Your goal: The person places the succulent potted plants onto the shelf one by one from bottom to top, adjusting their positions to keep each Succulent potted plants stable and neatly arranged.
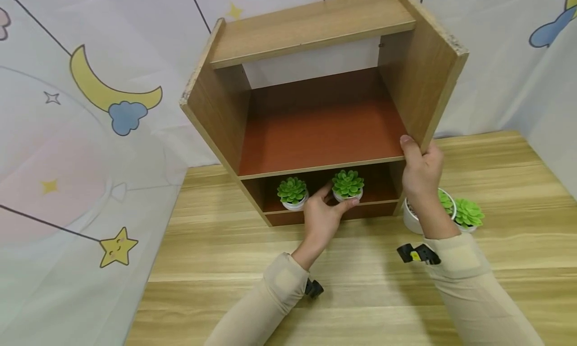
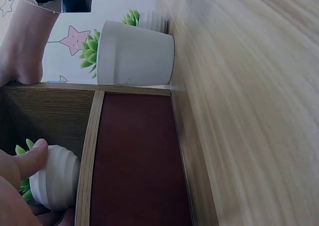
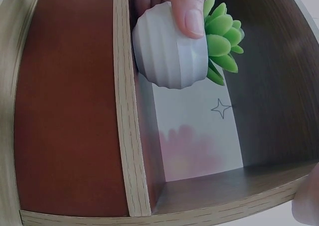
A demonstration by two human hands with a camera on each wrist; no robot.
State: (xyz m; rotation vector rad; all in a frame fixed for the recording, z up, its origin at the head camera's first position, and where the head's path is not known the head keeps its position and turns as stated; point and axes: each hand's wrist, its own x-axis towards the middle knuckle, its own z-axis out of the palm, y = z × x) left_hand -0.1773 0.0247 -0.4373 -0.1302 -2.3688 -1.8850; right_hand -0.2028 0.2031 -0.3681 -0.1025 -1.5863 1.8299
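Observation:
My left hand holds a small potted succulent at the front of the wooden cabinet's lower shelf. In the right wrist view its ribbed white pot sits at the shelf's front edge, a thumb across its side. Left of that hand, a second potted succulent stands on the same shelf. My right hand grips the front edge of the cabinet's right side panel, thumb inside and fingers outside.
Right of the cabinet, partly behind my right forearm, stands a larger white pot with green leaves. Beside it is another small succulent. The cabinet stands on a wood-grain table against a printed cloth backdrop.

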